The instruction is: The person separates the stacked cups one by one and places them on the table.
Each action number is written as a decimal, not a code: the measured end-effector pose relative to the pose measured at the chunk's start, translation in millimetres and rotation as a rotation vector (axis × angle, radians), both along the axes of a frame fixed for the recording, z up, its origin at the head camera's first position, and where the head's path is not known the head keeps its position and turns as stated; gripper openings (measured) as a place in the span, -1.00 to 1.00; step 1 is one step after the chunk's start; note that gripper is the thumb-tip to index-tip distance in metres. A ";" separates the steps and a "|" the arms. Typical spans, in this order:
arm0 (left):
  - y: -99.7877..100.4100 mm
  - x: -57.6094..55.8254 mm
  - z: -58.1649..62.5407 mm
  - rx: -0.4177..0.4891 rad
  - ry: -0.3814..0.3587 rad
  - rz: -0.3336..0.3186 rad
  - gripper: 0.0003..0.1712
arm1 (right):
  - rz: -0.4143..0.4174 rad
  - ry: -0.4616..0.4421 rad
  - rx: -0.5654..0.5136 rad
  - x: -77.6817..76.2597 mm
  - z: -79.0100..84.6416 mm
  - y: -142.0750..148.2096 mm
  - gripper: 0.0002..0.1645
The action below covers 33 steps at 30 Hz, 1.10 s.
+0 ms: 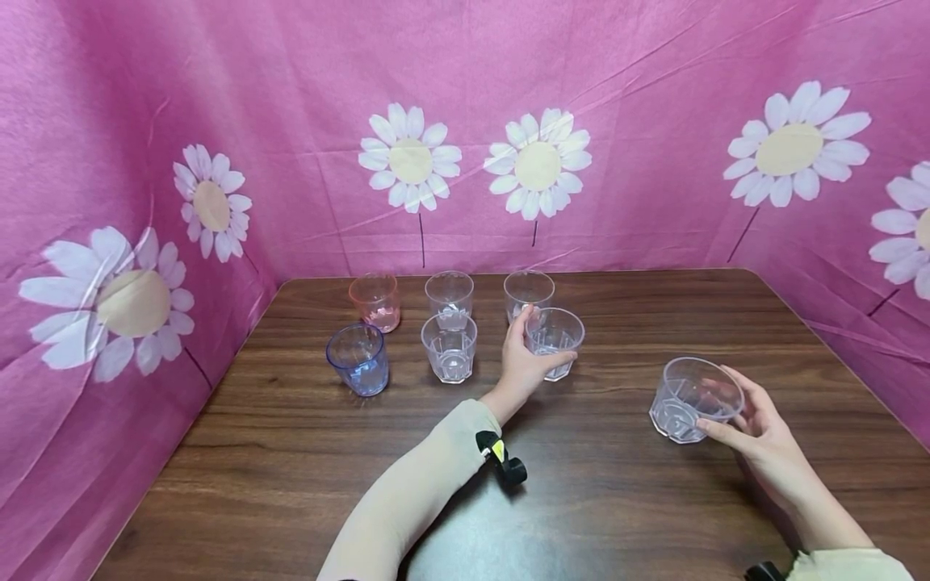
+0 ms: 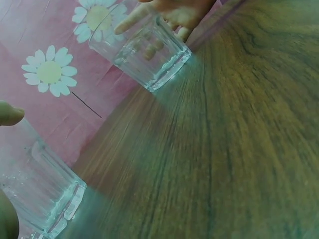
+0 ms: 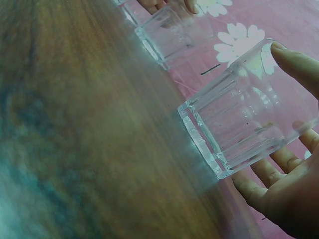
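My left hand [image 1: 525, 359] holds a clear faceted cup [image 1: 558, 343] by its side, thumb on the near side, in the front row. Far to the right, my right hand [image 1: 770, 436] grips another clear cup [image 1: 679, 403] between thumb and fingers. In the right wrist view the thumb [image 3: 294, 64] presses near that cup's rim, with the fingers around the other side. Whether this cup's base touches the table cannot be told. Left of my left hand stands a clear cup [image 1: 450, 355], with a blue cup [image 1: 359, 363] beyond it.
Behind the front row stand a pink cup [image 1: 376, 305] and two clear cups, one in the middle [image 1: 449, 290] and one partly behind my left hand [image 1: 529, 286]. All are on a brown wooden table [image 1: 596, 484]. A pink cloth with daisies [image 1: 639, 202] rises around its back and sides.
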<state>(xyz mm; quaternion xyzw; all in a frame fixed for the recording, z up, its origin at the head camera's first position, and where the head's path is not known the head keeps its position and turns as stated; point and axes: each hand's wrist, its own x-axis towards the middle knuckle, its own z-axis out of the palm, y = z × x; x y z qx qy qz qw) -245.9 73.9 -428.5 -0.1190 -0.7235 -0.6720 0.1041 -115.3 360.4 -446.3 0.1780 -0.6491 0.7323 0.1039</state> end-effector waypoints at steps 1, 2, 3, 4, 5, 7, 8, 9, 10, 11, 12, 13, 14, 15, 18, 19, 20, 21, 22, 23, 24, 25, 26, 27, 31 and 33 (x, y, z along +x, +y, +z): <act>-0.3 0.1 0.0 -0.009 -0.004 -0.003 0.13 | 0.000 0.001 0.000 0.0 -0.1 0.0 -0.03; -0.8 0.3 0.0 -0.021 -0.007 -0.006 0.14 | 0.000 0.002 0.000 0.1 -0.2 -0.1 -0.03; -1.2 0.4 0.2 -0.031 -0.010 -0.009 0.14 | 0.000 0.002 0.000 0.1 -0.2 -0.1 -0.03; -1.5 0.6 0.1 -0.040 -0.010 -0.010 0.14 | -0.001 0.002 0.000 0.1 -0.2 -0.1 -0.03; -1.7 0.7 0.2 -0.045 -0.010 -0.013 0.15 | -0.002 0.003 0.002 0.2 -0.1 0.0 -0.03; -2.1 0.7 0.6 -0.045 -0.009 -0.016 0.15 | -0.003 0.002 0.008 0.4 0.0 0.1 -0.02; -2.2 0.7 0.5 -0.046 -0.008 -0.017 0.15 | -0.004 0.002 0.009 0.4 0.1 0.2 -0.02; -2.3 0.5 0.4 -0.046 -0.006 -0.017 0.14 | -0.004 0.001 0.010 0.5 0.2 0.3 -0.03; -2.3 0.4 0.3 -0.043 -0.005 -0.018 0.14 | -0.005 0.000 0.011 0.5 0.2 0.3 -0.03; -2.4 0.2 0.1 -0.040 -0.004 -0.017 0.14 | -0.004 -0.001 0.011 0.5 0.3 0.4 -0.03; -2.4 0.1 -0.1 -0.039 -0.003 -0.016 0.14 | -0.004 -0.002 0.013 0.5 0.3 0.4 -0.03; -2.5 0.1 -0.3 -0.039 -0.001 -0.016 0.13 | -0.004 -0.003 0.014 0.5 0.2 0.5 -0.03; -2.6 0.1 -0.4 -0.039 -0.001 -0.017 0.13 | -0.004 -0.005 0.015 0.6 0.2 0.5 -0.03; -2.7 0.0 -0.8 -0.039 0.001 -0.016 0.13 | -0.003 -0.006 0.014 0.6 0.1 0.5 -0.03; -3.2 0.5 -0.6 -0.042 0.000 -0.018 0.13 | -0.004 -0.006 0.016 0.9 -0.1 0.4 -0.03; -3.5 0.6 -0.6 -0.046 0.001 -0.018 0.14 | -0.004 -0.006 0.014 0.8 -0.3 0.2 -0.03; -3.8 0.6 -0.6 -0.049 0.001 -0.019 0.14 | -0.006 -0.005 0.014 0.8 -0.5 0.0 -0.03; -4.2 0.9 -0.5 -0.051 0.002 -0.019 0.14 | -0.008 -0.004 0.015 0.8 -0.8 -0.3 -0.03; -4.6 1.1 -0.1 -0.053 0.003 -0.021 0.14 | -0.010 -0.003 0.016 0.8 -0.9 -0.4 -0.03; -4.9 1.2 0.0 -0.055 0.004 -0.023 0.14 | -0.012 -0.002 0.015 0.7 -1.0 -0.6 -0.03; -5.2 1.3 0.2 -0.059 0.006 -0.024 0.14 | -0.014 -0.002 0.015 0.7 -1.1 -0.7 -0.03; -5.5 1.2 0.5 -0.061 0.007 -0.027 0.14 | -0.016 -0.002 0.015 0.6 -1.0 -0.7 -0.03; -5.7 1.2 0.7 -0.062 0.009 -0.029 0.14 | -0.017 -0.003 0.015 0.6 -1.0 -0.7 -0.03; -6.0 1.2 0.9 -0.066 0.012 -0.030 0.14 | -0.018 -0.005 0.014 0.6 -1.0 -0.6 -0.04; -6.8 0.8 1.6 -0.091 0.034 -0.032 0.15 | -0.022 -0.013 0.017 0.6 -1.0 0.1 -0.04; -7.1 0.8 2.3 -0.102 0.046 -0.037 0.15 | -0.021 -0.011 0.015 0.6 -0.9 0.4 -0.04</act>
